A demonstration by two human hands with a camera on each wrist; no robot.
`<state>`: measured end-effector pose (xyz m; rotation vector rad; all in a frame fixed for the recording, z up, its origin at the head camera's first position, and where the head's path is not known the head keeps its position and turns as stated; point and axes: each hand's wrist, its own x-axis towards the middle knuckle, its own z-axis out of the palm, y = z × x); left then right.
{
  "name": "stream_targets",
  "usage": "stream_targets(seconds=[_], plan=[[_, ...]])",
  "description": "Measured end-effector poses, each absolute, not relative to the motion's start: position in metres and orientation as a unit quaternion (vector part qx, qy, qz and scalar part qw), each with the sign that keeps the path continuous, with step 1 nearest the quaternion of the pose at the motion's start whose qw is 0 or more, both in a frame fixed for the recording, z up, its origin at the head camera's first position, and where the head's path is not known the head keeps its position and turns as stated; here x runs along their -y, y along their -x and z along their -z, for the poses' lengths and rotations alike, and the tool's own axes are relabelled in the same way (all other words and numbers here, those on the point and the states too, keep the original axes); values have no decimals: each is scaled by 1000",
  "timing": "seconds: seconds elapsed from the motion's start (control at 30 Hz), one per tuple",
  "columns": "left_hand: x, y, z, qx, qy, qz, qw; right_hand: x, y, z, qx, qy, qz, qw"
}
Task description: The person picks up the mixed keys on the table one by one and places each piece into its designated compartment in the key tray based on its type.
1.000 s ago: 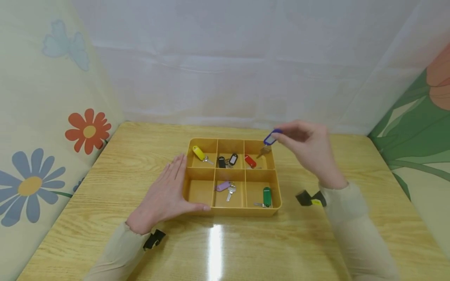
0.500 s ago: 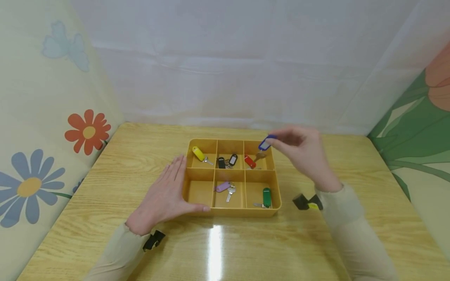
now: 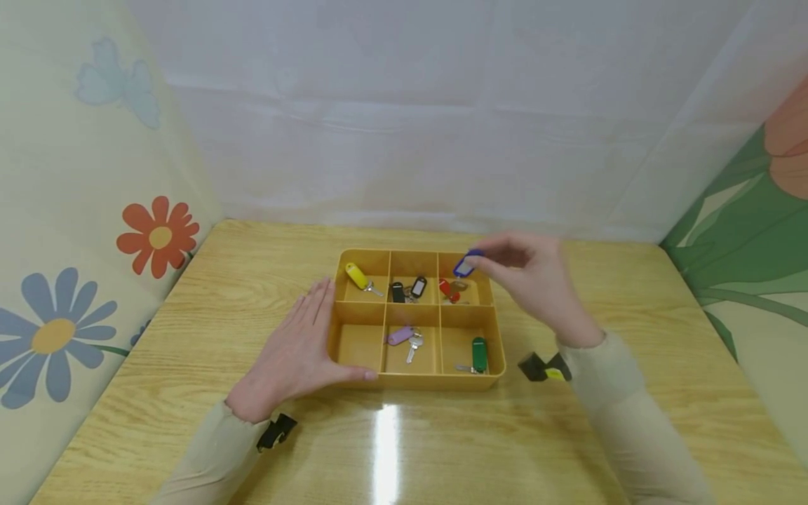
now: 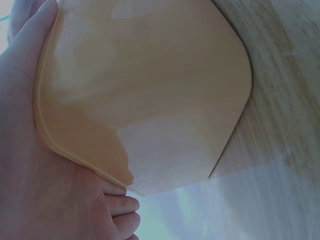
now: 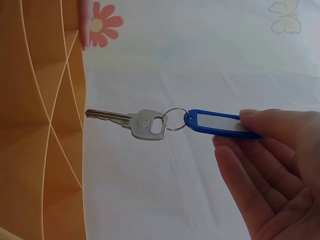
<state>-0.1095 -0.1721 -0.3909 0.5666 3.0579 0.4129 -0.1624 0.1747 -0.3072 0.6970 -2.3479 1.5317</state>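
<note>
My right hand (image 3: 530, 280) pinches a blue key tag (image 5: 220, 124) between thumb and fingers; a silver key (image 5: 145, 124) hangs from its ring. In the head view the tag is over the back right compartment, where a red key tag (image 3: 449, 290) lies. My left hand (image 3: 297, 347) rests along the left side of the yellow divided tray (image 3: 416, 381), fingers straight and thumb along the front rim. In the left wrist view the tray's outer wall (image 4: 150, 90) fills the middle, the hand against its rim.
Inside the tray lie a yellow key tag (image 3: 356, 275) at back left, two black key tags (image 3: 419, 286) back middle, a purple one (image 3: 400, 336) front middle and a green one (image 3: 480, 354) front right. The wooden table (image 3: 435, 449) meets a white cloth (image 3: 353, 140) behind.
My right hand has moved left and slightly down, bringing the blue tag and key from the tray's back right corner further over that compartment. The left hand and the tray have stayed put.
</note>
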Motion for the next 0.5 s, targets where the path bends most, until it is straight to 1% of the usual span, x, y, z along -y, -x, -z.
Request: stream_targets(seconds=[0.23,0.5], plan=[[172,110,391,-974,-179,-135,1,-165,161,308,795,-251,-542,109],[172,110,391,-974,-180,-138,1,-154,162,310,782,-271,-550,108]])
